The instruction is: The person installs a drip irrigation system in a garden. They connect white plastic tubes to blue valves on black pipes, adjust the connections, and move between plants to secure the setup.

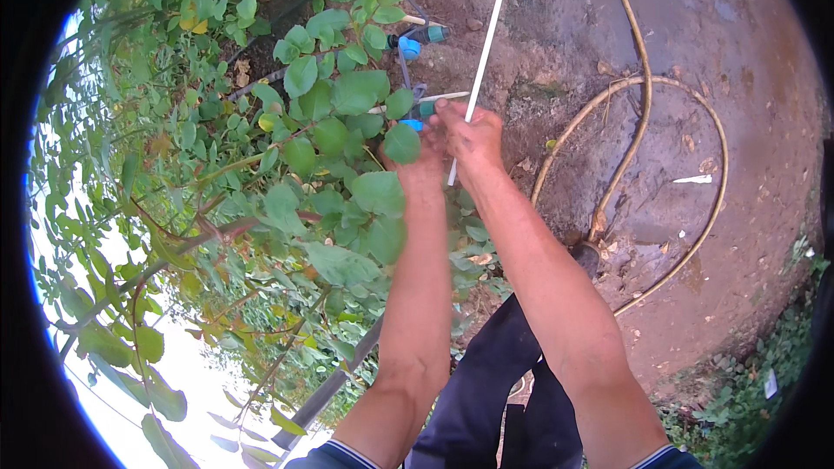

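Note:
A thin white rod [489,30] slants through my right hand [476,137], whose fingers are closed round it. The right fingertips reach the green end of a small pipe valve [412,125] with a blue part. My left hand [421,161] is at the near side of the valve, its fingers curled against it. Leaves [401,143] hide part of the left hand, so its exact grip is unclear. A short pale stick [456,96] lies just beyond the right fingertips.
More blue-and-green valves [408,48] line the bed's edge farther off. Leafy branches [334,91] hang over the left side and in front of my left hand. A tan hose [724,152] loops over wet, muddy ground [756,61] at right. A grey pipe [343,373] runs at lower left.

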`<state>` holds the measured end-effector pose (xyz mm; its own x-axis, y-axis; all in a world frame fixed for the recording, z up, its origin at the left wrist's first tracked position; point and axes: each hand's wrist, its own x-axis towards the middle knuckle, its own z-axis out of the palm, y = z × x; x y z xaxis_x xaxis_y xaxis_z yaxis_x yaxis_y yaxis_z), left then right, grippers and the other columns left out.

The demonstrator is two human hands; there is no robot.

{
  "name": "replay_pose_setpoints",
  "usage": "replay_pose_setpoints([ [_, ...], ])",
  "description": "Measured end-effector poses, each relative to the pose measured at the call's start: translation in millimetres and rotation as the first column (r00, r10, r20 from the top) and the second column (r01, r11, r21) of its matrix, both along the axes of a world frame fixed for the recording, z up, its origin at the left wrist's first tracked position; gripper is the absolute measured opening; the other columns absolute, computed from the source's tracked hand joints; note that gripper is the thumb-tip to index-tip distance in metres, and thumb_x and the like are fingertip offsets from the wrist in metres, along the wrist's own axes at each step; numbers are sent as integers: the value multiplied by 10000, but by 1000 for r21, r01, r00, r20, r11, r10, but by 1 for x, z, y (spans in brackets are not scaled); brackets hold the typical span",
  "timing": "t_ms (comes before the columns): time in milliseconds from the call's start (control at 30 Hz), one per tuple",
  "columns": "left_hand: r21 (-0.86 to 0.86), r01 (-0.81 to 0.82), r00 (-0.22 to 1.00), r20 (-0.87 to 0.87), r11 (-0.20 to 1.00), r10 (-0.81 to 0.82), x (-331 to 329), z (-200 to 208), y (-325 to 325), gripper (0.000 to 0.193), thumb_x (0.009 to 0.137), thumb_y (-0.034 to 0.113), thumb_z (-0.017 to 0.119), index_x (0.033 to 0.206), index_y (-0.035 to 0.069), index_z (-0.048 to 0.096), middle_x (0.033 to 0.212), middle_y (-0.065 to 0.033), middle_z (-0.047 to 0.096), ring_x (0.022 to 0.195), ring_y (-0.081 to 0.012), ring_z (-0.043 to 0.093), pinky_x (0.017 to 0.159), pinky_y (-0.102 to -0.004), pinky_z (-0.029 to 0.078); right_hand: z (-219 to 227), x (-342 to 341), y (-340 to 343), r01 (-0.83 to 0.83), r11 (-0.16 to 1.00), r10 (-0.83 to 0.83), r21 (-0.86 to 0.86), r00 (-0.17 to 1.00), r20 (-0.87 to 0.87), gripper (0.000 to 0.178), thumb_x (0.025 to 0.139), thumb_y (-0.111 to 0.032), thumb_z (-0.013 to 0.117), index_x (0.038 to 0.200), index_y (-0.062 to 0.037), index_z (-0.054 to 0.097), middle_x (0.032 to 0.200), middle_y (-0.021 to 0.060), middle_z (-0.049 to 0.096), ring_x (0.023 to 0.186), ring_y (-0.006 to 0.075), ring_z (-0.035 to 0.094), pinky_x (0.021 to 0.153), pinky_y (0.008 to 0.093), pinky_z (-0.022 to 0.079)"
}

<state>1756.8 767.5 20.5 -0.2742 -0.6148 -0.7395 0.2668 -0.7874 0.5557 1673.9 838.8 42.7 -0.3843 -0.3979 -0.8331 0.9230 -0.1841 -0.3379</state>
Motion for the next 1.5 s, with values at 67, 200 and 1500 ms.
replay_pose_setpoints([
  [67,27,-5,999,37,1000,4,-4,3,1,345,954,397,515,1003,56,537,828,-97,587,731,-227,555,612,-331,453,0,1,-3,47,999,-47,-9,999,7,184,866,-151,703,881,23,644,745,78,671,575,123,603,473,254,454],
  [200,-51,-155,978,131,987,161,-12,-1,10,364,947,419,529,999,59,528,860,-106,579,737,-241,562,676,-368,510,-3,2,4,60,998,-60,-15,998,-33,201,880,-151,693,826,39,658,675,72,651,562,106,568,509,249,444],
  [1500,-675,591,725,684,442,75,44,-120,-28,89,895,158,557,869,73,558,698,-14,534,565,-154,532,479,-280,411,25,108,304,-514,715,648,474,741,-175,271,950,-277,590,904,-20,663,607,-6,583,455,30,379,446,226,281],
])
